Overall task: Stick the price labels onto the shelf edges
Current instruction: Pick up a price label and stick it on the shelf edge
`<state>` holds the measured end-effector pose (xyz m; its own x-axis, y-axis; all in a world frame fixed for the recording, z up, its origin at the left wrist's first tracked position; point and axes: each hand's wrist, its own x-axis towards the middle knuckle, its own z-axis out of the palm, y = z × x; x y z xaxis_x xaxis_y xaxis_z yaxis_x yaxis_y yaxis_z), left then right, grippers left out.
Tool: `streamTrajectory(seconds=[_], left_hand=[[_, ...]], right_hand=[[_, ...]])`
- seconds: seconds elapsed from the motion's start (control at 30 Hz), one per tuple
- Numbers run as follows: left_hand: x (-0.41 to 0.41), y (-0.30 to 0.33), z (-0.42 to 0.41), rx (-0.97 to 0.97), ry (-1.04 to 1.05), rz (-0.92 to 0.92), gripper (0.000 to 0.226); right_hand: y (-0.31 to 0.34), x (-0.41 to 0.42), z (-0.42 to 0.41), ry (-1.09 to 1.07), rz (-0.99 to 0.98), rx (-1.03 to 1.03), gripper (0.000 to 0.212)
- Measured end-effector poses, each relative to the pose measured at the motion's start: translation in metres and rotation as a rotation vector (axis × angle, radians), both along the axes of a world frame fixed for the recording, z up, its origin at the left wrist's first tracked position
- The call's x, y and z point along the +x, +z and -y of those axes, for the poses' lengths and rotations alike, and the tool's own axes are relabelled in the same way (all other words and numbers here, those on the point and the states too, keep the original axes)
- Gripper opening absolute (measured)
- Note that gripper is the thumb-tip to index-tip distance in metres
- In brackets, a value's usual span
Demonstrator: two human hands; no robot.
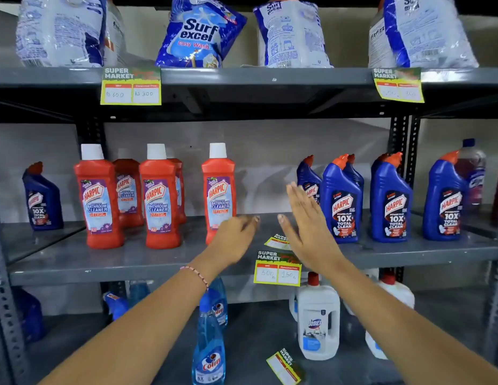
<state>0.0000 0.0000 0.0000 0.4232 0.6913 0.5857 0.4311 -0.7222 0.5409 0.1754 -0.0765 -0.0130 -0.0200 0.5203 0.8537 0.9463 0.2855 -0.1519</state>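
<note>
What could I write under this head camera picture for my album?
Two empty hands, left and right, hover above a loose price label on the middle shelf.

Four yellow-bordered labels noted. Two hang from the top shelf edge (242,76): one left (131,86), one right (398,84). A third (277,269) sticks to the middle shelf edge (131,273). A loose label (277,241) lies flat on that shelf.
</note>
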Motion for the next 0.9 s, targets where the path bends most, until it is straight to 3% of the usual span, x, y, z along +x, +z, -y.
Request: streamTrajectory(seconds=[0.1, 0.17, 0.27, 0.33, 0.5, 0.67, 0.8, 0.9], left_hand=[[0.004, -0.027, 0.005, -0.28, -0.177, 0.037, 0.025], [0.007, -0.043, 0.01, -0.327, -0.228, 0.122, 0.014], [0.013, -0.051, 0.015, -0.302, -0.176, 0.223, 0.015], [0.016, -0.056, 0.019, -0.283, -0.135, 0.242, 0.012], [0.0, -0.064, 0.038, -0.372, -0.135, 0.393, 0.021], [-0.059, -0.078, 0.042, -0.388, 0.039, 0.58, 0.025], [-0.104, -0.087, 0.043, -0.4, 0.142, 0.673, 0.022], [-0.153, -0.086, 0.017, -0.377, 0.269, 0.739, 0.019]], right_hand=[[-0.043, 0.016, 0.014, 0.124, -0.062, -0.132, 0.056], [-0.072, 0.026, 0.013, 0.171, -0.103, -0.175, 0.05], [-0.087, 0.032, 0.0, 0.183, -0.171, -0.032, 0.03], [-0.086, 0.029, -0.003, 0.213, -0.278, -0.046, 0.02], [-0.082, 0.018, 0.002, 0.301, -0.389, -0.078, 0.012], [-0.089, -0.053, -0.018, 0.31, -0.316, -0.019, 0.024], [-0.087, -0.101, -0.035, 0.298, -0.24, 0.003, 0.005], [-0.082, -0.159, -0.063, 0.326, -0.246, 0.007, 0.007]])
